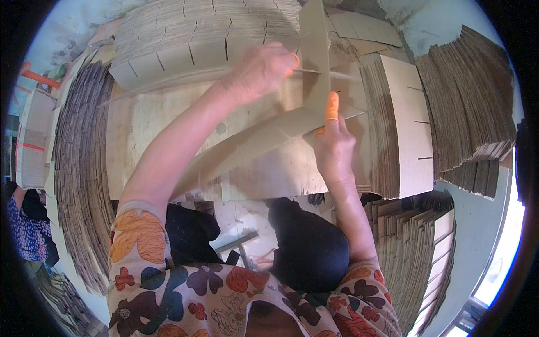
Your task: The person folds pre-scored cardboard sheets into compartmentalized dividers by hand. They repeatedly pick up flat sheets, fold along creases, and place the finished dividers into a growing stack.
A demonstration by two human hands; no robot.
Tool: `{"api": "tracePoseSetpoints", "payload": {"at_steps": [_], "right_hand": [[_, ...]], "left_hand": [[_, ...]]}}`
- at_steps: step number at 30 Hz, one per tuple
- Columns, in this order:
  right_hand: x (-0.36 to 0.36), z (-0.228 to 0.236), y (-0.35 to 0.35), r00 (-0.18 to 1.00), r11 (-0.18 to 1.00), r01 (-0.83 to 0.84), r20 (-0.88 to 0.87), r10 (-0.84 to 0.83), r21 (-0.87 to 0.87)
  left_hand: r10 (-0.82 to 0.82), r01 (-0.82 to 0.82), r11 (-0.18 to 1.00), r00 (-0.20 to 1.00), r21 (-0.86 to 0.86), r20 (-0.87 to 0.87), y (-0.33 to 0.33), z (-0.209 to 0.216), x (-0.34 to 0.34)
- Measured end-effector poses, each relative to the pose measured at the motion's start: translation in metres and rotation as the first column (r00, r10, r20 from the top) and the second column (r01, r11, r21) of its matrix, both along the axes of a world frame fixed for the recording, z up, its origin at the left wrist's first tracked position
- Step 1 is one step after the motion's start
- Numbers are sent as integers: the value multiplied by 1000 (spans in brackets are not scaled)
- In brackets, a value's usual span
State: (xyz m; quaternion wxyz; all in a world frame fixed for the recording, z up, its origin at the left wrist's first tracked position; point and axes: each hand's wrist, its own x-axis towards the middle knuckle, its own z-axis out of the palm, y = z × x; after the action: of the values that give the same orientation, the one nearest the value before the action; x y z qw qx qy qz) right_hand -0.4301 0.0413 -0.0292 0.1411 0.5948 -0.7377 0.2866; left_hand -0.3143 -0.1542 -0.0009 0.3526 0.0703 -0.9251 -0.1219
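Observation:
My left hand (263,70), with orange finger cots, is closed on a thin cardboard strip (168,84) seen almost edge-on. That strip runs across to a broader upright strip (314,50), where the two appear to cross. A long slotted cardboard strip (241,147) slants from the lower left up to my right hand (335,147). My right hand pinches near where this slanted strip meets the upright one. Its index finger, in an orange cot, points up along the cardboard. How far the slots are fitted together cannot be made out.
A wooden board (151,126) lies under the work. Stacks of slotted cardboard stand at the back (191,48), left (84,146) and right (407,112), with a tall pile (469,101) at far right. More cardboard (407,247) is low right. Another person's patterned clothing (28,227) shows at far left.

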Motion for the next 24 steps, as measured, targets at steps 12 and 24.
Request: {"api": "tracePoseSetpoints", "payload": {"at_steps": [12,24], "right_hand": [[3,-1,19,997,991,80,-1,-81,103],[5,-1,26,998,998,38,48,-40,48]], "left_hand": [[338,-406,913,801,34,495,-57,21,-28],[368,-300,927,844,-227,390,-70,-22,-36]]}}
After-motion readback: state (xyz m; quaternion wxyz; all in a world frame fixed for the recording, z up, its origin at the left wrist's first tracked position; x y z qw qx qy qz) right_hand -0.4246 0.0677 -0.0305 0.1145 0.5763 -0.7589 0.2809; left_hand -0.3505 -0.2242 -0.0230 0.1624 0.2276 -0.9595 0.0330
